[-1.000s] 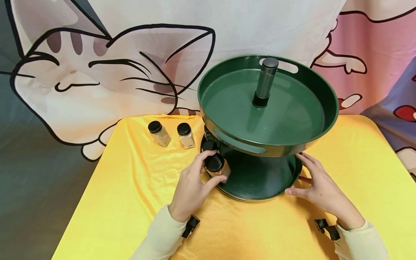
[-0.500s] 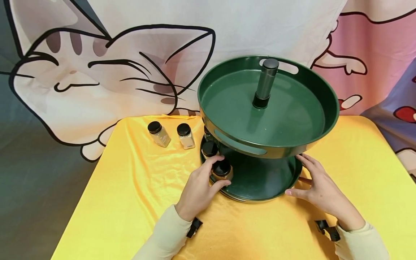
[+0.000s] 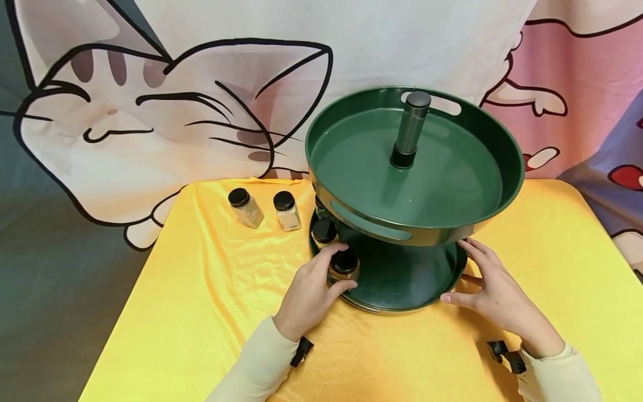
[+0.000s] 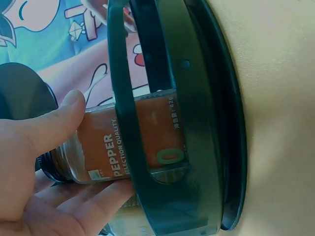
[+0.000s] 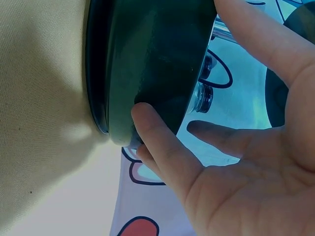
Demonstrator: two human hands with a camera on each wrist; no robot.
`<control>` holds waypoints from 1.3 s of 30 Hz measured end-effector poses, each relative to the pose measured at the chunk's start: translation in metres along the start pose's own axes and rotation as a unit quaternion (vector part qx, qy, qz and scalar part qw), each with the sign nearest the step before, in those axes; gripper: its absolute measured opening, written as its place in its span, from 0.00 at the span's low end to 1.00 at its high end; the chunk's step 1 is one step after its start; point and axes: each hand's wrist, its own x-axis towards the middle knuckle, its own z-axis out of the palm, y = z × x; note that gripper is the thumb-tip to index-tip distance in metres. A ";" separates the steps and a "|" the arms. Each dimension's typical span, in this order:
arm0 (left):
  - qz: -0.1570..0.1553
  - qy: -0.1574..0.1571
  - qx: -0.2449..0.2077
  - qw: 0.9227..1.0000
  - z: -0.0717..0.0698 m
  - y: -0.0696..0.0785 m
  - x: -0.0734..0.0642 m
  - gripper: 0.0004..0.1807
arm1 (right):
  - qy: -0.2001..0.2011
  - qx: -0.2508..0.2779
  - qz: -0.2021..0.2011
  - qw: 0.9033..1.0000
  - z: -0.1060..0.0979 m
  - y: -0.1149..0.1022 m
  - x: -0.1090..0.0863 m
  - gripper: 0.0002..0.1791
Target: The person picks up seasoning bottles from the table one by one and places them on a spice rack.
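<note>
My left hand (image 3: 307,296) holds a spice jar (image 3: 345,261) with a black lid at the left front of the lower green tray (image 3: 402,287). In the left wrist view the pepper jar (image 4: 98,142), with its orange-brown contents, stands just inside the slotted rim, thumb on one side and fingers on the other. Beside it on the same tray is another black-lidded jar (image 3: 324,230), with a further jar (image 3: 321,207) partly hidden behind. My right hand (image 3: 494,290) rests spread fingers (image 5: 160,137) against the lower tray's right rim.
The round upper tray (image 3: 452,184) overhangs the lower one, with a dark post (image 3: 411,128) rising from its middle. Two jars, one (image 3: 246,207) and another (image 3: 287,211), stand on the yellow cloth (image 3: 191,312) at left. A printed curtain (image 3: 382,44) hangs behind.
My left hand has moved slightly right and inward, bringing the pepper jar from over the rim down onto the lower tray. My right hand stays in place.
</note>
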 end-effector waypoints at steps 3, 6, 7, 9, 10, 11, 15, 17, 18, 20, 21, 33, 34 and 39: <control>-0.003 -0.002 0.002 1.000 0.001 0.000 0.000 0.36 | 0.000 0.001 -0.001 1.000 0.000 0.000 0.000 0.63; 0.000 -0.001 0.005 1.000 0.001 0.000 0.000 0.36 | 0.001 0.000 -0.001 1.000 0.000 0.000 0.000 0.64; 0.002 -0.001 0.006 1.000 0.001 0.000 0.000 0.36 | 0.001 0.000 -0.001 1.000 0.000 -0.001 0.000 0.64; 0.005 -0.001 0.007 1.000 0.001 0.000 0.000 0.36 | 0.000 -0.001 0.000 1.000 0.000 -0.001 0.000 0.64; 0.005 -0.001 0.007 1.000 0.001 0.000 0.000 0.36 | -0.001 0.000 0.002 1.000 0.000 -0.001 0.000 0.64; 0.005 -0.001 0.008 1.000 0.001 0.000 0.000 0.36 | -0.003 0.000 0.005 1.000 0.000 -0.001 0.000 0.64; 0.000 -0.002 0.006 1.000 0.002 0.000 0.000 0.37 | -0.008 0.004 0.011 1.000 -0.001 -0.002 0.000 0.64; -0.002 -0.003 0.007 1.000 0.002 0.000 0.001 0.37 | -0.009 0.005 0.010 1.000 -0.001 -0.001 0.000 0.64; -0.002 -0.003 0.008 1.000 0.002 0.000 0.001 0.37 | -0.010 0.004 0.009 1.000 -0.001 -0.001 0.000 0.64; 0.000 -0.004 0.015 1.000 0.001 0.000 0.000 0.37 | -0.011 0.000 0.007 1.000 -0.002 -0.001 0.001 0.65; 0.001 -0.005 0.019 1.000 0.000 0.000 0.000 0.38 | -0.012 -0.004 0.008 1.000 -0.002 -0.001 0.001 0.65; 0.023 0.015 0.042 0.999 -0.016 0.004 0.001 0.38 | -0.018 -0.027 0.020 0.999 -0.003 -0.001 0.001 0.66; 0.025 0.017 0.042 0.999 -0.017 0.004 0.001 0.39 | -0.017 -0.024 0.017 0.999 -0.003 -0.001 0.001 0.66; 0.035 0.033 0.044 0.998 -0.026 0.004 0.001 0.37 | -0.018 -0.014 0.013 1.000 -0.002 0.000 0.000 0.65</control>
